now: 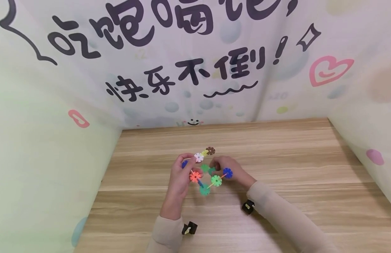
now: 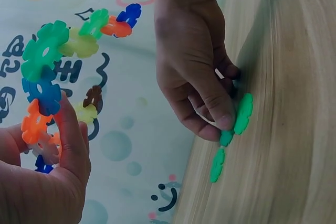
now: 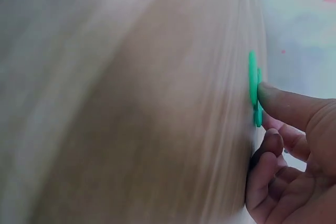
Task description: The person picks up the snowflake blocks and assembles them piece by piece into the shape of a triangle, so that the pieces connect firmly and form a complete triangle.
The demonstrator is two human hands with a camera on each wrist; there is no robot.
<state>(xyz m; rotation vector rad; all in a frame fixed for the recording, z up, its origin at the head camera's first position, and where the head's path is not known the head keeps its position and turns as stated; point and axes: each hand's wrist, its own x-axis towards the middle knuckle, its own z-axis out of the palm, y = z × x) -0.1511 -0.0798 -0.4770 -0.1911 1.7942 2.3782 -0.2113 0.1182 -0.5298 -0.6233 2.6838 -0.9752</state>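
Note:
My left hand (image 1: 179,177) grips a chain of notched plastic discs, raised above the table. An orange disc (image 1: 195,176), a white disc (image 1: 198,157) and a dark blue disc (image 1: 227,173) belong to it, with brown, yellow, teal and green ones. Down at the tabletop, the right hand (image 1: 228,168) pinches a small green disc (image 2: 227,138) between thumb and finger. Two more green discs, an upper one (image 2: 244,114) and a lower one (image 2: 217,165), stand close against it; whether they are joined I cannot tell. From the right wrist, the thumb touches green discs (image 3: 253,80) seen edge-on.
The wood-grain table (image 1: 135,207) reaches back to a printed wall (image 1: 170,116) with black lettering. Side walls (image 1: 56,165) close in left and right. Small black objects, one by the left sleeve (image 1: 190,228) and another by the right sleeve (image 1: 247,207), sit near the forearms.

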